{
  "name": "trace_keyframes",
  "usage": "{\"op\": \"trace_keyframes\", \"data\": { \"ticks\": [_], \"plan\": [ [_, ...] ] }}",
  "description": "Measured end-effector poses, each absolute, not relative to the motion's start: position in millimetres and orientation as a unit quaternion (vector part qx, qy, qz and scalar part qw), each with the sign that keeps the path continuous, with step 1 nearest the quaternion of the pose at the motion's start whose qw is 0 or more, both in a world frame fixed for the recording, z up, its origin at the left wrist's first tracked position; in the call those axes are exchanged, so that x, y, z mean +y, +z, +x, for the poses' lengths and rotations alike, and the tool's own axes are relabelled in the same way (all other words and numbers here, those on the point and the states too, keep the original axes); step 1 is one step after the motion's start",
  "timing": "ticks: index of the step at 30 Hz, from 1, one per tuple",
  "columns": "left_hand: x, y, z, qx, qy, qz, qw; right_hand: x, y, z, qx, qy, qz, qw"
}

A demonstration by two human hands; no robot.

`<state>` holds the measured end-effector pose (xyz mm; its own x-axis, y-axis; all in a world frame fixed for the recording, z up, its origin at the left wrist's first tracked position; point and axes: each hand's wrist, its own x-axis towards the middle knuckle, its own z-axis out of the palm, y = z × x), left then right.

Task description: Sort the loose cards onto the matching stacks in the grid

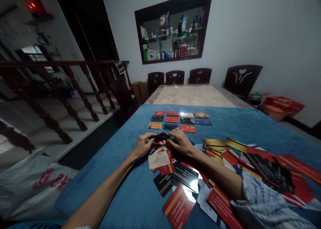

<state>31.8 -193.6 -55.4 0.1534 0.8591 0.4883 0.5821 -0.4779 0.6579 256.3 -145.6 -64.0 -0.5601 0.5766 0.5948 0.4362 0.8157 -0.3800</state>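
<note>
Two hands meet on one dark card point(161, 137), held just above the cloth point(120, 175) and tilted a little. The left hand point(142, 146) pinches its left end, fingertips curled in. The right hand point(181, 142) pinches the opposite end, thumb and fingers closed on the edge. Neither hand holds anything else.

Just beyond the fingertips lie the rows point(179, 120), cards set face up and apart from one another in a tidy grid. Beneath the wrists and off past the right forearm spreads the pile point(225, 162), a loose scatter of red, black and gold cards overlapping each other (glare off the nearest ones suggests a glossy face).

The card looks thin, light and fairly stiff, likely plastic, so it should flex a bit but not fold. Its surface is probably slick, and lying flat on soft cloth it would be awkward to lift. Taking it by the short edges, as here, seems the surest grip and leaves the face unsmudged and readable.
</note>
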Motion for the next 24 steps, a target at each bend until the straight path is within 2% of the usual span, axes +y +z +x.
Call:
{"op": "trace_keyframes", "data": {
  "ticks": [8,13,17,24],
  "plan": [
    [-194,-62,45,0.463,0.485,0.678,0.301,-149,-62,254,-0.874,0.157,-0.261,0.379],
    [-195,-63,49,0.435,0.49,0.666,0.355,-149,-66,252,-0.863,0.166,-0.276,0.389],
    [-195,-59,47,0.434,0.486,0.673,0.351,-149,-68,252,-0.861,0.137,-0.273,0.407],
    [-193,-52,38,0.454,0.52,0.669,0.276,-146,-65,254,-0.874,0.026,-0.291,0.389]
  ]
}}
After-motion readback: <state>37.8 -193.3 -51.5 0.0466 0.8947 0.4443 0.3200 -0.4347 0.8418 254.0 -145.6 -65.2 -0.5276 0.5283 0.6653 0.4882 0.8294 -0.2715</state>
